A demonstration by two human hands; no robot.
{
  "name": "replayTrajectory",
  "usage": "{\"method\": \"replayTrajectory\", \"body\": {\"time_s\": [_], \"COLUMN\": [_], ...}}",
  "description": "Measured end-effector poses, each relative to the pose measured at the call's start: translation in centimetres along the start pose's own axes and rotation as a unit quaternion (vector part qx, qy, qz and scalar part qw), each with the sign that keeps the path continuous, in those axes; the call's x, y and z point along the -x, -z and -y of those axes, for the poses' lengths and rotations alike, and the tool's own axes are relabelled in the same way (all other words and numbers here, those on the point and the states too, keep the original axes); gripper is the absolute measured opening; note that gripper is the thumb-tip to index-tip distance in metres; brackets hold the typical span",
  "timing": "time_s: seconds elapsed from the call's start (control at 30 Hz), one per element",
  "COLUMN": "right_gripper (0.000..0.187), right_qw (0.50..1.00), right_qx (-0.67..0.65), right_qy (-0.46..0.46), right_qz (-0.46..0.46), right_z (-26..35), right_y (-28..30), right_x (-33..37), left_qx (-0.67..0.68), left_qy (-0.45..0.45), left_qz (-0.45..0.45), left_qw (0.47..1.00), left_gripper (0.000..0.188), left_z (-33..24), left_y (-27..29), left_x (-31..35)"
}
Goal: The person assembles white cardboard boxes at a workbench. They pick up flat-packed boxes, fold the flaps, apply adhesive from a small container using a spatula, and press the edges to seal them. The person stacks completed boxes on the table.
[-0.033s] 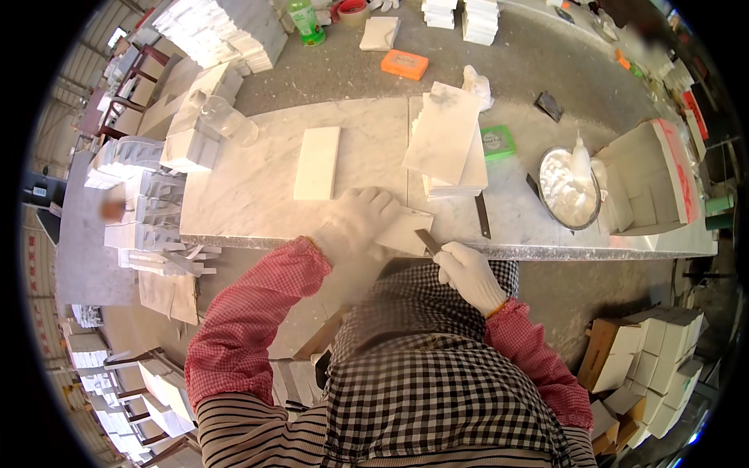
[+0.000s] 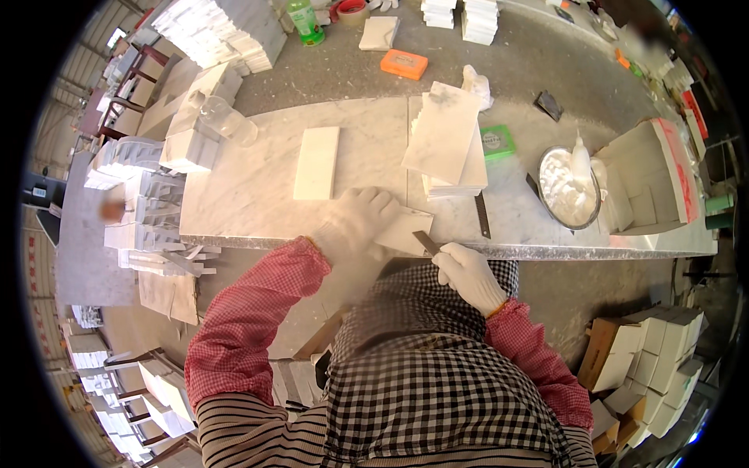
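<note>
- Your left hand [image 2: 355, 222], in a white glove, closes its fingers [image 2: 373, 204] over a small white tile [image 2: 406, 228] at the near edge of the marble bench [image 2: 257, 187]; the tile pokes out to the right from under those fingers.
- Your right hand [image 2: 470, 273], also gloved, is curled tight around a thin dark blade [image 2: 426, 242], whose tip touches the tile's near edge.
- The tile sits between your two hands, tilted, just over the bench edge.
- Just beyond the tile lies a stack of white tiles [image 2: 449, 148]; a second dark blade [image 2: 482, 214] lies beside it.
- Further right, a metal bowl [image 2: 568, 187] of white paste stands next to an open cardboard box [image 2: 651, 179].
- A single long white tile [image 2: 317, 162] lies flat, left of the stack.
</note>
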State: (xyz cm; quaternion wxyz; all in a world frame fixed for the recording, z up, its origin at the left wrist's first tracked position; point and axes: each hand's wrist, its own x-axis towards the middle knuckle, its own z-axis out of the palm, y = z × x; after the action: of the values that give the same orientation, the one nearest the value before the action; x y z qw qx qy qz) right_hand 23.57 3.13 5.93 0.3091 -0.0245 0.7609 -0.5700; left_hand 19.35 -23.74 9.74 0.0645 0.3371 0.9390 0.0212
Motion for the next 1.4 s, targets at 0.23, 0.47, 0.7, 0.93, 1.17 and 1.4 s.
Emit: {"method": "replayTrajectory", "body": {"time_s": [0.23, 0.47, 0.7, 0.93, 1.17, 1.4], "right_gripper": [0.033, 0.031, 0.021, 0.035, 0.040, 0.051], "right_qw": [0.995, 0.972, 0.820, 0.753, 0.641, 0.798], "right_qx": [0.027, 0.130, 0.413, 0.515, 0.610, 0.567], "right_qy": [0.031, 0.060, 0.137, 0.214, 0.353, 0.122], "right_qz": [0.091, -0.187, -0.371, -0.349, -0.305, -0.166], "right_z": [0.0, -0.4, -1.7, 3.6, 6.8, 8.7], "right_y": [-0.1, 3.7, 8.6, 9.5, 13.2, 15.7], "right_x": [0.5, 1.8, -0.1, -3.6, -13.8, -11.5], "left_qx": [-0.007, 0.014, 0.227, 0.103, 0.063, 0.022], "left_qy": [0.030, 0.063, 0.096, 0.064, 0.146, 0.107], "left_qz": [0.065, -0.052, -0.073, -0.245, -0.160, -0.135], "left_qw": [0.997, 0.997, 0.966, 0.962, 0.974, 0.985], "left_gripper": [0.082, 0.091, 0.094, 0.092, 0.098, 0.091], "left_z": [-0.3, -1.1, -3.5, -4.8, -1.4, -1.5], "left_y": [0.4, -0.4, 2.0, 8.1, 11.3, 11.9], "left_x": [-0.6, 0.5, 2.5, 0.5, -8.9, -13.0]}}
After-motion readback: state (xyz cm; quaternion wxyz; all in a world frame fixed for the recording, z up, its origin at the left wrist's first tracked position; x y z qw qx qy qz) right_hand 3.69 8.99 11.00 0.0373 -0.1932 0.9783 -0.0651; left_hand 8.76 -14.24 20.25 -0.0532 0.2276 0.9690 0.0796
